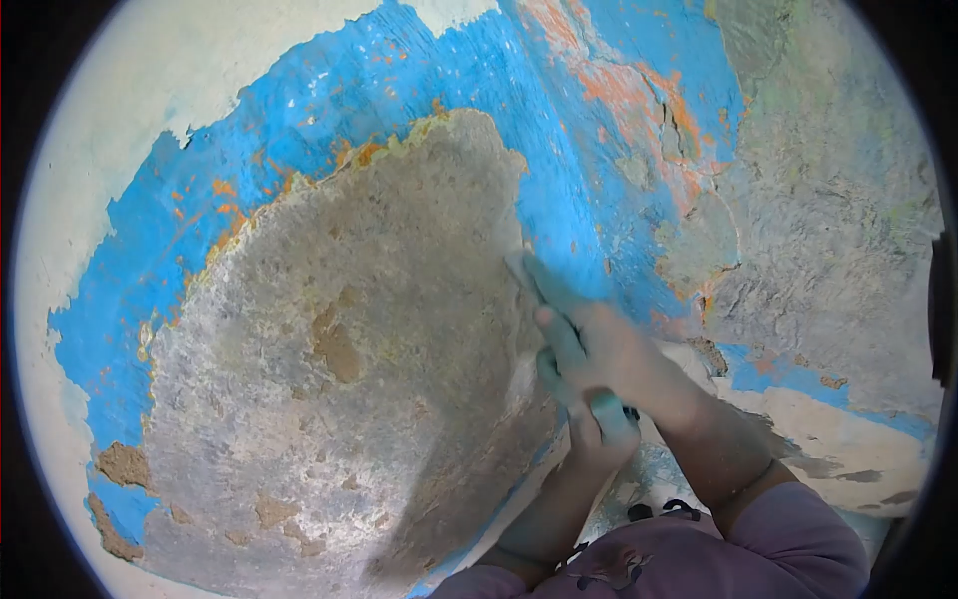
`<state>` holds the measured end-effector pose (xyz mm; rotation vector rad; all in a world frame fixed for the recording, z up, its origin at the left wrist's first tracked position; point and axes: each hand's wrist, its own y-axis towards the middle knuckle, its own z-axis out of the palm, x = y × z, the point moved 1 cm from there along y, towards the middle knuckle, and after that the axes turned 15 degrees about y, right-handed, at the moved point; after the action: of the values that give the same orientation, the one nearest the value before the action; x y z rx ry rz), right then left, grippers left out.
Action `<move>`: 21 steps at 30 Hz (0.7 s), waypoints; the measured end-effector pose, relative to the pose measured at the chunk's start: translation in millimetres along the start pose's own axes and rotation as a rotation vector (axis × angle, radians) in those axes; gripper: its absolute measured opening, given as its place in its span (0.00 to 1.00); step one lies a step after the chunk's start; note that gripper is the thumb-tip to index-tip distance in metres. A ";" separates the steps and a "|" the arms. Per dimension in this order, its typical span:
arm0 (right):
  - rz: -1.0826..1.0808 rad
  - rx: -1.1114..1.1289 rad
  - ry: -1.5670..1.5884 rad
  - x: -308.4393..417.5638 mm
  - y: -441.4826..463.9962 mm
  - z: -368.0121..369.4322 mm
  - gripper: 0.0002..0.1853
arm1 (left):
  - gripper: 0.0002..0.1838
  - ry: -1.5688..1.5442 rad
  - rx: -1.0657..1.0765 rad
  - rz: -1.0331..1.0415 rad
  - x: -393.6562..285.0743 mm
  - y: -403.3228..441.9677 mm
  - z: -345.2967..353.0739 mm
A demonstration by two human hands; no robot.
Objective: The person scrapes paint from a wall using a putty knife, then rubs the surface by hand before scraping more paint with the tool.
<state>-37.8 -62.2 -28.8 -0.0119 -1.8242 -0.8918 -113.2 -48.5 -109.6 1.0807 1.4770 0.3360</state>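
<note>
My right hand [604,344] is closed round a scraper, fingers pointing up and left along it. The tool's pale flat blade [517,268] rests against the wall where bare grey plaster [429,250] meets blue paint [554,190]. Just below, my left hand [599,424] is closed round the lower part of the same scraper. Between the hands and the right wrist, a small dark bit of the handle end [631,412] shows; most of the handle is hidden by the fingers.
Cream paint [180,70] with a ragged edge borders the blue at the upper left. Brown patches [125,464] mark the lower left. Orange streaks and a crack [674,125] run down the upper right, beside rough grey wall [828,240]. A pale ledge [828,434] lies at the lower right.
</note>
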 end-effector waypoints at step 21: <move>0.130 0.007 0.086 -2.2 5.5 -1.6 0.26 | 0.31 0.060 0.119 0.066 12.3 2.6 2.4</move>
<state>-33.4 -58.3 -27.2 -0.0861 -1.7260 -0.7825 -108.2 -38.7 -115.9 1.2256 1.5328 0.3328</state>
